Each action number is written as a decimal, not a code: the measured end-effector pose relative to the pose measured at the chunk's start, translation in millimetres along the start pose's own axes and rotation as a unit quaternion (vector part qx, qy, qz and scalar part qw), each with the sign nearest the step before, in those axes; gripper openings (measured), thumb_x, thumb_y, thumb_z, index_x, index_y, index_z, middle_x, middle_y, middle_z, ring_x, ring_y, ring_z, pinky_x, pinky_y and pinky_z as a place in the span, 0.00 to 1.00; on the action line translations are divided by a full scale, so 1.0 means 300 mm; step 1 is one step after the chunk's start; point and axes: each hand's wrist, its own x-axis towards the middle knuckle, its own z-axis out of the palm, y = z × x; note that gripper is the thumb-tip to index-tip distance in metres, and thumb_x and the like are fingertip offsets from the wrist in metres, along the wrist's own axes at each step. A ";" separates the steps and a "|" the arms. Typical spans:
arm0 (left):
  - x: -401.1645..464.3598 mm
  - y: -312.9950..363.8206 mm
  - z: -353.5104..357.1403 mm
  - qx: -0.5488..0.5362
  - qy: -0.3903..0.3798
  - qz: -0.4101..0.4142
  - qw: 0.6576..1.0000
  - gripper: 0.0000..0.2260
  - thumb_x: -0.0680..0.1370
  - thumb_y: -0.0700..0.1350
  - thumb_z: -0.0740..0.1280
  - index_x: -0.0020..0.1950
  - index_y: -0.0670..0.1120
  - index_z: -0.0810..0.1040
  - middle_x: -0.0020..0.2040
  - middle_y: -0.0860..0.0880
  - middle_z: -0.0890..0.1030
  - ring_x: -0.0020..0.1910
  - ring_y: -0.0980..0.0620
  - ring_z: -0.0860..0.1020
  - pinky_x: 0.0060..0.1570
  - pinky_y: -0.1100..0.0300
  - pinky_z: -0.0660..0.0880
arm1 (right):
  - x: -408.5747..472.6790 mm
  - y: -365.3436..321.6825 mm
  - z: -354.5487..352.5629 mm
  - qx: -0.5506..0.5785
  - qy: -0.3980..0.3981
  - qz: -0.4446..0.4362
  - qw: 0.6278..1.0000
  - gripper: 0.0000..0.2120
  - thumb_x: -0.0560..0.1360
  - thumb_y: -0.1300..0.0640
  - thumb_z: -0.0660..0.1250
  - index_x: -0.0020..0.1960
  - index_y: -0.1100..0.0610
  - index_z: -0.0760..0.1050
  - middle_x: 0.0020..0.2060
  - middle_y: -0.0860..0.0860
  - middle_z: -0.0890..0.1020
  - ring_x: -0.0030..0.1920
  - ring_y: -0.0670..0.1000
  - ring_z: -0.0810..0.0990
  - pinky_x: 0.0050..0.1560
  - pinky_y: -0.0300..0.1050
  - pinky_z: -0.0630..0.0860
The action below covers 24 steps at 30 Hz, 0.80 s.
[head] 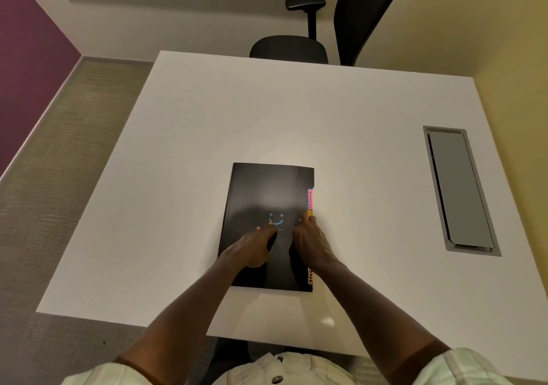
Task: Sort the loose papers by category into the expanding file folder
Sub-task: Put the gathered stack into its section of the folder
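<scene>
The black folder [268, 206] lies shut mid-surface; left hand [252, 246] presses flat, fingers straight, right hand [310, 237] pinches the tabs [310, 199] at three o'clock, so opening it seems next.

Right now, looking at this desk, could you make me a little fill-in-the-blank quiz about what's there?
1. The folder lying on the white table is coloured ____.
2. The drawing on its cover is a blue ____.
3. The pink tab sticks out from the folder's ____ edge.
4. The right hand touches the folder beside the ____ tab.

Missing words: black; smiley face; right; yellow
</scene>
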 end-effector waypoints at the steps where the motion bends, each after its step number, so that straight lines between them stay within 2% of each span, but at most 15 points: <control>1: -0.006 -0.008 -0.001 -0.017 0.010 -0.003 1.000 0.29 0.77 0.37 0.66 0.77 0.50 0.61 0.63 0.42 0.76 0.60 0.42 0.77 0.58 0.50 0.76 | 0.004 0.009 -0.013 0.033 0.006 0.024 0.999 0.08 0.80 0.60 0.64 0.50 0.63 0.80 0.53 0.58 0.75 0.54 0.56 0.74 0.52 0.47 0.77; 4: -0.026 -0.031 -0.015 -0.120 0.132 -0.039 0.983 0.17 0.77 0.38 0.66 0.65 0.46 0.75 0.58 0.43 0.80 0.55 0.44 0.79 0.55 0.52 0.77 | 0.000 0.046 -0.043 0.144 0.075 0.150 0.975 0.06 0.78 0.64 0.63 0.47 0.65 0.77 0.47 0.58 0.74 0.46 0.55 0.76 0.45 0.48 0.79; 6: -0.046 -0.048 -0.028 -0.181 0.235 -0.091 0.951 0.13 0.78 0.35 0.64 0.62 0.42 0.77 0.55 0.44 0.81 0.56 0.43 0.79 0.51 0.57 0.74 | -0.023 0.077 -0.046 0.203 0.112 0.238 0.943 0.05 0.76 0.64 0.65 0.49 0.67 0.75 0.47 0.59 0.76 0.45 0.52 0.73 0.43 0.44 0.73; 8: -0.072 -0.056 -0.045 -0.214 0.281 -0.143 0.925 0.13 0.79 0.34 0.62 0.64 0.39 0.75 0.56 0.45 0.79 0.59 0.42 0.77 0.50 0.59 0.70 | -0.050 0.102 -0.044 0.243 0.097 0.301 0.917 0.10 0.76 0.62 0.66 0.53 0.69 0.74 0.49 0.61 0.78 0.47 0.54 0.73 0.43 0.42 0.68; 10: -0.087 -0.067 -0.056 -0.223 0.288 -0.185 0.913 0.15 0.80 0.35 0.62 0.67 0.37 0.72 0.62 0.40 0.78 0.61 0.42 0.76 0.51 0.58 0.69 | -0.066 0.119 -0.045 0.268 0.079 0.332 0.901 0.11 0.76 0.61 0.67 0.53 0.69 0.74 0.49 0.62 0.79 0.48 0.58 0.76 0.41 0.44 0.69; 12: -0.101 -0.071 -0.068 -0.225 0.277 -0.213 0.909 0.18 0.81 0.37 0.61 0.70 0.36 0.68 0.66 0.37 0.75 0.63 0.40 0.75 0.54 0.56 0.70 | -0.066 0.125 -0.055 0.294 0.081 0.340 0.890 0.07 0.76 0.60 0.67 0.50 0.63 0.74 0.43 0.56 0.76 0.45 0.56 0.75 0.39 0.43 0.70; 14: -0.102 -0.083 -0.076 -0.237 0.250 -0.233 0.909 0.22 0.82 0.38 0.61 0.75 0.37 0.63 0.71 0.37 0.71 0.69 0.39 0.71 0.65 0.52 0.68 | -0.054 0.122 -0.068 0.324 0.072 0.345 0.878 0.07 0.76 0.59 0.67 0.49 0.63 0.73 0.41 0.49 0.73 0.46 0.55 0.75 0.43 0.45 0.71; 15: -0.099 -0.088 -0.078 -0.246 0.234 -0.240 0.909 0.24 0.82 0.39 0.61 0.76 0.37 0.61 0.73 0.37 0.69 0.70 0.38 0.70 0.67 0.51 0.67 | -0.045 0.121 -0.069 0.330 0.061 0.344 0.877 0.10 0.76 0.59 0.68 0.49 0.66 0.74 0.41 0.50 0.74 0.48 0.56 0.77 0.47 0.48 0.74; 18: -0.091 -0.094 -0.081 -0.257 0.184 -0.251 0.915 0.23 0.81 0.40 0.62 0.74 0.37 0.61 0.68 0.37 0.72 0.64 0.40 0.73 0.59 0.53 0.70 | -0.030 0.090 -0.085 0.346 0.019 0.330 0.878 0.14 0.74 0.60 0.68 0.55 0.69 0.74 0.48 0.59 0.78 0.54 0.60 0.78 0.54 0.53 0.76; 20: -0.083 -0.094 -0.079 -0.268 0.163 -0.253 0.915 0.23 0.81 0.40 0.62 0.74 0.36 0.61 0.64 0.38 0.73 0.58 0.43 0.75 0.54 0.54 0.71 | -0.023 0.072 -0.094 0.362 -0.003 0.328 0.873 0.18 0.74 0.60 0.69 0.59 0.68 0.73 0.52 0.60 0.78 0.55 0.59 0.77 0.52 0.51 0.75; 22: -0.074 -0.093 -0.078 -0.278 0.164 -0.254 0.912 0.24 0.81 0.39 0.62 0.75 0.36 0.59 0.65 0.38 0.73 0.58 0.43 0.74 0.54 0.54 0.71 | -0.013 0.065 -0.103 0.380 -0.017 0.330 0.864 0.15 0.73 0.60 0.70 0.56 0.65 0.73 0.47 0.56 0.76 0.50 0.55 0.75 0.47 0.48 0.74; 24: -0.070 -0.092 -0.086 -0.288 0.175 -0.260 0.905 0.25 0.82 0.39 0.62 0.76 0.36 0.58 0.69 0.37 0.70 0.64 0.40 0.73 0.57 0.54 0.70 | -0.001 0.069 -0.101 0.400 -0.026 0.340 0.851 0.09 0.72 0.60 0.71 0.45 0.62 0.71 0.39 0.53 0.73 0.44 0.52 0.75 0.42 0.48 0.75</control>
